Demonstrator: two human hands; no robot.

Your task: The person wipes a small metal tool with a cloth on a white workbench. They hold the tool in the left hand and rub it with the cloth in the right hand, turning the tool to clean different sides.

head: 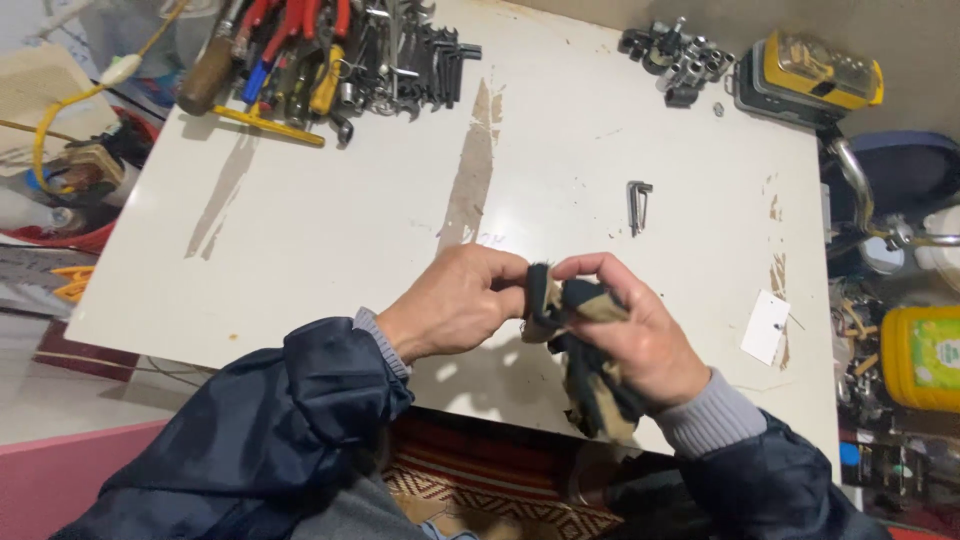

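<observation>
Both hands meet above the near edge of a white table (330, 230). My right hand (640, 335) grips a dark and tan striped cloth (590, 380), which bunches at the fingertips and hangs down past the palm. My left hand (462, 300) pinches the bunched top end of the same cloth; whether something small is wrapped inside cannot be seen. Both arms wear dark blue jacket sleeves over grey cuffs.
A pile of wrenches, pliers and a hammer (330, 60) lies at the far left. Hex keys (639, 205) rest mid-table, sockets (675, 55) and a yellow case (815, 75) at the far right. A white tag (766, 327) sits near the right edge. A yellow bottle (922, 357) stands beside the table.
</observation>
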